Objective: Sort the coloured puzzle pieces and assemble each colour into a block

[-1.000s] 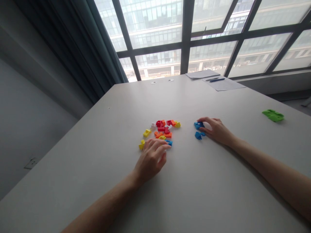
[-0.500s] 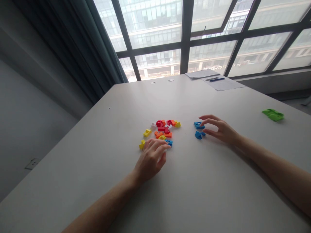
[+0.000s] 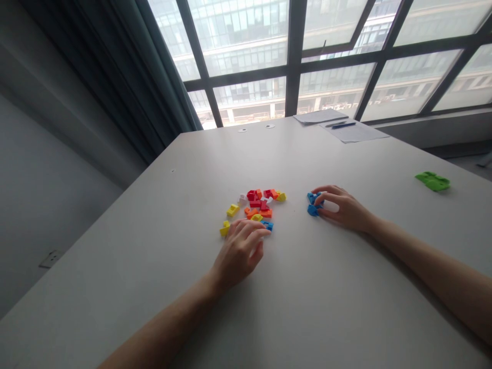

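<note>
A heap of small plastic pieces (image 3: 257,205) in red, orange, yellow, white and blue lies mid-table. My left hand (image 3: 239,251) rests just in front of it, fingers loosely stretched and touching a blue piece (image 3: 268,225) at the heap's near edge. To the right, my right hand (image 3: 343,207) pinches two blue pieces (image 3: 312,203) together between thumb and fingers on the table top.
The grey table (image 3: 292,307) runs back to a window. A green block piece (image 3: 432,181) lies far right. Papers with a pen (image 3: 343,125) sit at the far edge. Dark curtains hang at the left.
My right hand lifted its fingers off the two separate blue pieces, then closed on them again; the pieces now sit pressed together. My left hand stayed put.
</note>
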`<state>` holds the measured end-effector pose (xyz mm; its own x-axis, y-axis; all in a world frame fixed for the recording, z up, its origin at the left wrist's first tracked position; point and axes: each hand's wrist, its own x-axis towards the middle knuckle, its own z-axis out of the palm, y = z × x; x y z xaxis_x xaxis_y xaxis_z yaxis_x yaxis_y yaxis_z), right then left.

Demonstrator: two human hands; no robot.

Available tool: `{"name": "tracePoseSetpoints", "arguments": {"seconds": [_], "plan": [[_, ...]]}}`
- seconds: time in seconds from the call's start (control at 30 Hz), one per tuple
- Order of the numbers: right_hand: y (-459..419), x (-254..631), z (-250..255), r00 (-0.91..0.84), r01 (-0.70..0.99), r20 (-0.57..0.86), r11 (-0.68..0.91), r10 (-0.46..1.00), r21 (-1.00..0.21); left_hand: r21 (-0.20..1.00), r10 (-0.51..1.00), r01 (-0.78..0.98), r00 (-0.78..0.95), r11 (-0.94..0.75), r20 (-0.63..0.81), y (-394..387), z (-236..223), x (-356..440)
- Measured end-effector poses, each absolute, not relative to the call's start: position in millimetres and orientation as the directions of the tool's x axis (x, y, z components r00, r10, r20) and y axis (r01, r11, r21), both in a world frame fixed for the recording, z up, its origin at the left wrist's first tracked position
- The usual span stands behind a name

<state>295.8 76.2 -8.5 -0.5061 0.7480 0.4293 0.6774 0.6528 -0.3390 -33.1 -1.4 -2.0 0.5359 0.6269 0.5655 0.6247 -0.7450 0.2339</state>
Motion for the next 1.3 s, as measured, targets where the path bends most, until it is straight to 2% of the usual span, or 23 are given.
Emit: {"name": "tracePoseSetpoints", "arguments": {"seconds": [0.23,0.47,1.3], "plan": [[80.6,293.5,-11.5,-0.459,0.718,0.463,0.623,0.758,-0.309,0.238,0.628,0.622,0.537,-0.746,0.563,-1.6,-1.7,-32.9],[79.1,290.1,-9.5,-0.422,0.709,0.458,0.600,0.782,-0.371,0.235,0.631,0.627,0.538,-0.743,0.559,-1.6,-2.2,-33.3],[75.2,299.4,-7.1,-0.516,0.682,0.446,0.666,0.732,-0.304,0.237,0.631,0.627,0.533,-0.742,0.563,-1.4,-2.3,-34.0]]}}
